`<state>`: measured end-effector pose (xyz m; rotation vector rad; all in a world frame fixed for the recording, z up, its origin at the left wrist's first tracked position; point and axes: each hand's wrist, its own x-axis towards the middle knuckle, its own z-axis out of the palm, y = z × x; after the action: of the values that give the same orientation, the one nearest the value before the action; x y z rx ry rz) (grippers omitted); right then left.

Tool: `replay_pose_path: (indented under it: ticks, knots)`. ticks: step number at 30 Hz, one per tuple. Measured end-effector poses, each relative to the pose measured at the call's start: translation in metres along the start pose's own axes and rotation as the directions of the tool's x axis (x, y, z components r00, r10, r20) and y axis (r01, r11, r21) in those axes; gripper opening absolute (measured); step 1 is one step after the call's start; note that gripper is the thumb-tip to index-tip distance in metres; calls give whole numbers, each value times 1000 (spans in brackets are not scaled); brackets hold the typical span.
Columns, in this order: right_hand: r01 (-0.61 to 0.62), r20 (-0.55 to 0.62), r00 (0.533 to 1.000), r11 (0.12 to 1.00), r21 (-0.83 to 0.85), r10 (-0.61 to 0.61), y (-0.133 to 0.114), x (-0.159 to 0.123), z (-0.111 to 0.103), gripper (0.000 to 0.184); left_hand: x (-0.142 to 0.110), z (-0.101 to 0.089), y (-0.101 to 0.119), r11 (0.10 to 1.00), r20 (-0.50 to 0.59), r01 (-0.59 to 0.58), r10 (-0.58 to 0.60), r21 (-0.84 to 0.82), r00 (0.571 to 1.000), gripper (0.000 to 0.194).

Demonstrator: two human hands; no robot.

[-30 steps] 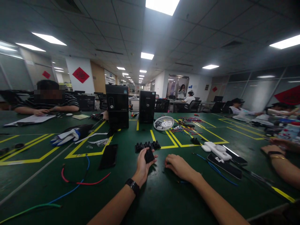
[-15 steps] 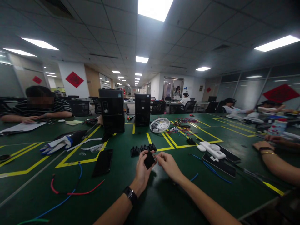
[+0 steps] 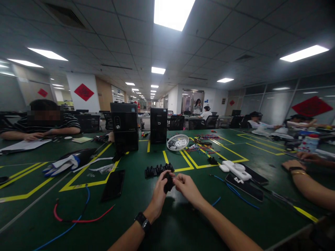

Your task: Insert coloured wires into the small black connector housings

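A small black plastic block is gripped between the thumb and fingers of my left hand, raised over the green table. Its uneven, jagged side is partly turned toward me. My right hand is closed in a pinch right beside the block's right edge; whatever its fingertips hold is too small or hidden to make out. Just beyond my left fingertips stands a row of similar black plastic parts with upright knobs.
A black phone and red wire lie left. On the right are a white power strip, another phone and blue wire. Behind are a white basket and two black computer cases. A co-worker's arm rests at right.
The black block has turned in my left hand, from its flat square face to a narrower, jagged side. My right fingers stay close at its edge.
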<state>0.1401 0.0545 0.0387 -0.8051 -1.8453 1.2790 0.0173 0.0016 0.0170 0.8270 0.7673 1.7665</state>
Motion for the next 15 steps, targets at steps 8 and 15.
replay_pose_path:
  ticks: [8,15]
  knots:
    - [-52,47,998,999,14,51,-4,0,-7,32,-9,4,15,898,144,-205,161,389,976,28]
    - [-158,76,984,987,-18,159,3,3,-5,30,-14,14,17,874,63,-219,213,434,975,30]
